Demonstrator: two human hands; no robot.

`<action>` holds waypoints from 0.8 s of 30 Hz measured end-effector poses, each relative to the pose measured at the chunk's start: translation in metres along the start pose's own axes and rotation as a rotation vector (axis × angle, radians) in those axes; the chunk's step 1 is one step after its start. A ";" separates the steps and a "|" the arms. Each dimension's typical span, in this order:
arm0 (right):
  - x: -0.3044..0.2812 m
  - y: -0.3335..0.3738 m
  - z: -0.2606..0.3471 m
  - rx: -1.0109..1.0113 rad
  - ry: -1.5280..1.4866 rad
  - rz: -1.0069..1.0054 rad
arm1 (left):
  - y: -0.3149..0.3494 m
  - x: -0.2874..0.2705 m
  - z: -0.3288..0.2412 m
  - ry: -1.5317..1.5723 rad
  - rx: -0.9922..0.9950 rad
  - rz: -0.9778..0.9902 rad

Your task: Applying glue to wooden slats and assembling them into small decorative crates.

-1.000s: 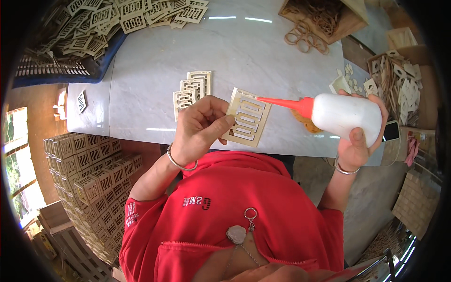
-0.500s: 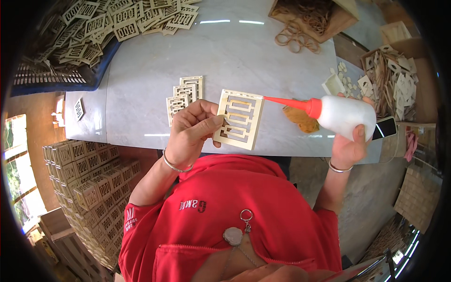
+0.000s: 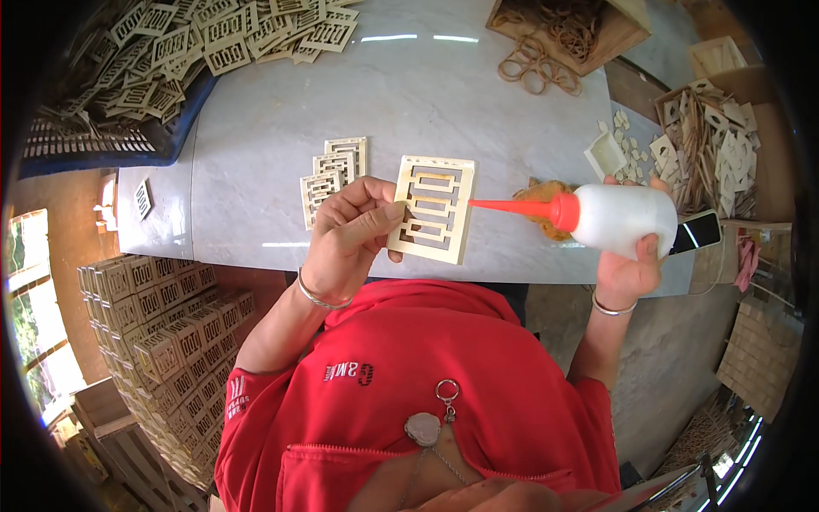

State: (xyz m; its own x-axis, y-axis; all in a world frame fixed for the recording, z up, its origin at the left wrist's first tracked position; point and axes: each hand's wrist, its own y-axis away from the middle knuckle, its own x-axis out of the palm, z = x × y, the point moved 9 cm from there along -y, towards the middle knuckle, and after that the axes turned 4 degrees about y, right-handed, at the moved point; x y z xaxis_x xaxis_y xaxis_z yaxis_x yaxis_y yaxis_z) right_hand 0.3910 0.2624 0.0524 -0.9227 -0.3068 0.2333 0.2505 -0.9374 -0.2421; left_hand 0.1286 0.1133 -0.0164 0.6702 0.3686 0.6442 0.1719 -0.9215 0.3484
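Note:
A pale wooden panel with cut-out lattice slots (image 3: 461, 224) is pinched by its left edge between the thumb and fingers of my left hand (image 3: 354, 224), above the table's near edge. My right hand (image 3: 633, 271) is wrapped around a white squeeze bottle (image 3: 623, 220) with a long red nozzle (image 3: 516, 206). The bottle lies sideways, its tip at the panel's right edge, about a third of the way down. Whether the tip touches the wood, I cannot tell. Just left of the panel, several similar lattice panels (image 3: 321, 189) lie overlapped on the table.
A blue crate (image 3: 183, 128) heaped with lattice panels stands far left. A wooden box of rubber bands (image 3: 618, 38) is at the back right, with loose bands (image 3: 536, 72) beside it. Wood scraps (image 3: 725, 145) and a phone (image 3: 698, 232) lie right. Stacked lattice boxes (image 3: 162, 316) stand lower left.
The red nozzle tip has moved from the panel's top right corner down along its right edge. The panel has risen slightly, still in my left hand.

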 end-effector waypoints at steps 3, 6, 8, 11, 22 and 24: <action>0.001 0.004 0.003 -0.003 -0.013 0.029 | -0.001 0.000 0.000 0.011 0.010 0.020; 0.005 0.007 0.004 -0.008 -0.026 0.063 | -0.001 -0.002 0.000 0.018 0.016 0.001; 0.005 0.008 0.005 -0.011 -0.028 0.072 | -0.002 -0.002 0.000 0.028 0.016 -0.001; 0.007 0.011 0.005 -0.015 -0.029 0.136 | -0.003 -0.002 -0.001 0.040 0.013 -0.017; -0.056 0.011 -0.034 0.049 -0.259 -0.302 | -0.009 -0.010 0.012 -0.010 0.034 -0.069; -0.100 0.007 -0.061 0.049 -0.256 -0.412 | -0.012 -0.015 0.023 -0.025 0.028 -0.070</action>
State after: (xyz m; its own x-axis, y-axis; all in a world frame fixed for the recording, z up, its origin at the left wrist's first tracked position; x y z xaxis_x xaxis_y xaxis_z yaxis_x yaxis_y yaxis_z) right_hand 0.4677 0.2963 -0.0299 -0.8480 0.0665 0.5257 -0.1011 -0.9942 -0.0374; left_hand 0.1336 0.1166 -0.0461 0.6736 0.4296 0.6015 0.2390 -0.8966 0.3727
